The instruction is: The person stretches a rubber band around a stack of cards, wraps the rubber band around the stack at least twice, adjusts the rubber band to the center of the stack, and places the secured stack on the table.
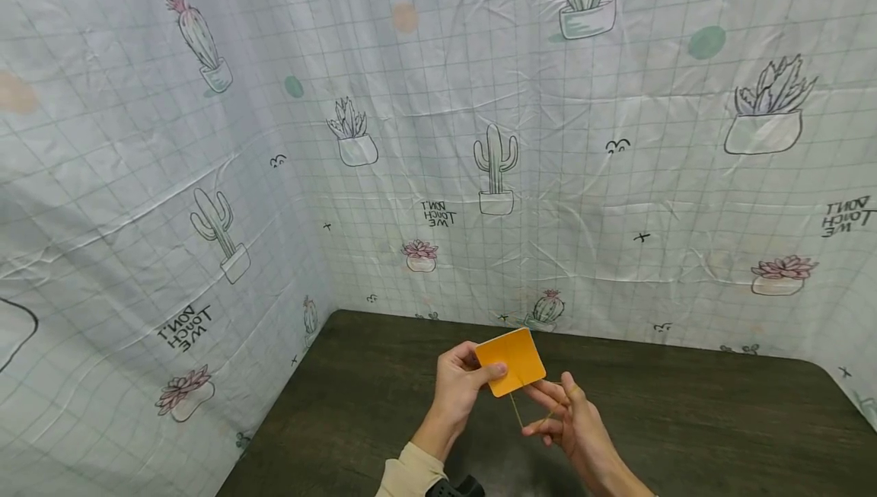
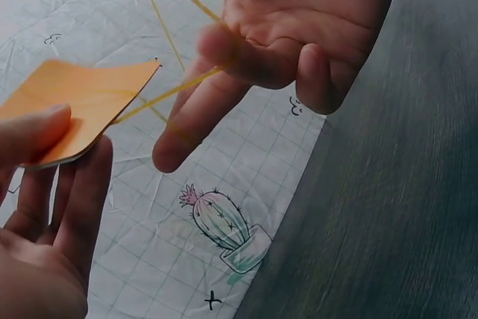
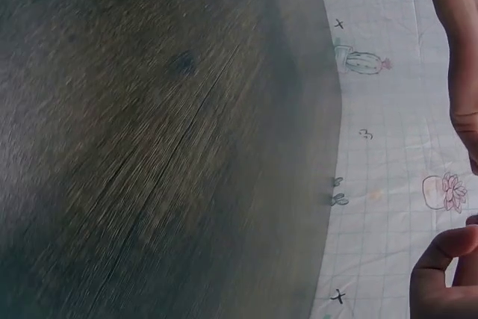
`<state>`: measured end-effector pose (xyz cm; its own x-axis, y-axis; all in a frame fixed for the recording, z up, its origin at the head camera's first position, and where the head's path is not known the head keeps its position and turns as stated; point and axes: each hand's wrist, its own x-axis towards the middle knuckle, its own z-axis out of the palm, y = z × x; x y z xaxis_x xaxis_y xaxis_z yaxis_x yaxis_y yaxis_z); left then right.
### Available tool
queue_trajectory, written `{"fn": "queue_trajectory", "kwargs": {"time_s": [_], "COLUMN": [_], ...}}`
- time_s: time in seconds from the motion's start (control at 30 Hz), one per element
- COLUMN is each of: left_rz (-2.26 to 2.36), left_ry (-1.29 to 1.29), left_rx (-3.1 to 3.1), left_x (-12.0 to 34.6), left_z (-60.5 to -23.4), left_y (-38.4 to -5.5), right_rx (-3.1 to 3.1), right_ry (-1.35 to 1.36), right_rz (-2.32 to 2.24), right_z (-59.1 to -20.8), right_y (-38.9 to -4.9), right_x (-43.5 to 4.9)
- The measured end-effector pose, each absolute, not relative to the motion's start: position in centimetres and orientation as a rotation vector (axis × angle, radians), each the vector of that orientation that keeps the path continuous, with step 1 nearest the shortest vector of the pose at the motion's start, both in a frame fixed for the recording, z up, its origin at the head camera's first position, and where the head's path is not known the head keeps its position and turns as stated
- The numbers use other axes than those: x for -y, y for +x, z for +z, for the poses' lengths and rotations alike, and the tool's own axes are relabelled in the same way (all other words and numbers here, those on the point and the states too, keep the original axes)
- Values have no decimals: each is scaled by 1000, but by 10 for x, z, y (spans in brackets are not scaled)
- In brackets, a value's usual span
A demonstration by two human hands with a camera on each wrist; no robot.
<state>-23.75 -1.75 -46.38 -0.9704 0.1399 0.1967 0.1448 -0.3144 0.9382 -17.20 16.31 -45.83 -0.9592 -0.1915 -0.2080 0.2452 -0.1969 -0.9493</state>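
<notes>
My left hand (image 1: 455, 387) pinches an orange square card (image 1: 522, 358) with rounded corners, thumb on its face and fingers behind. In the left wrist view the card (image 2: 97, 84) looks slightly bent, and its edge may be several layers. A thin yellow rubber band (image 2: 169, 95) stretches from the card's edge to my right hand (image 1: 578, 421). That hand's spread thumb and fingers hook the band and hold it in an angular loop. Only part of the right hand (image 3: 441, 278) shows at the lower right of the right wrist view; card and band are out of sight there.
Both hands are above a dark wood-grain table (image 1: 719, 421). A white grid-patterned cloth (image 1: 384, 200) with cactus drawings hangs behind it and at the left side. A black watch (image 1: 455, 488) sits on the left wrist, below a beige sleeve (image 1: 411, 470).
</notes>
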Motion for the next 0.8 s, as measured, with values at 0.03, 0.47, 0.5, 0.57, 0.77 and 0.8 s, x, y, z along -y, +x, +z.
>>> {"fn": "queue_trajectory", "kwargs": {"time_s": [0.03, 0.47, 0.5, 0.57, 0.77, 0.8], "left_rz": [-2514, -2461, -2467, -2472, -2444, -2441], "left_ry": [-419, -761, -773, -798, -841, -844], "left_rx": [1851, 1992, 1991, 1993, 2059, 2069], "left_x": [18, 22, 22, 22, 21, 20], "left_z": [-464, -470, -470, -471, -475, -475], "left_y": [-238, -237, -237, -237, -237, -236], "right_rx": [-1784, -1652, -1646, -1633, -1629, -1633], "right_ry": [58, -130, -141, -149, -189, -199], "right_rz": [-2220, -2061, -2051, -2034, -1993, -1989], "right_z": [-459, -469, -470, -470, -471, -470], "right_y": [-173, -184, -184, -185, -185, -185], "right_x": [-164, -185, -187, -189, -192, -193]}}
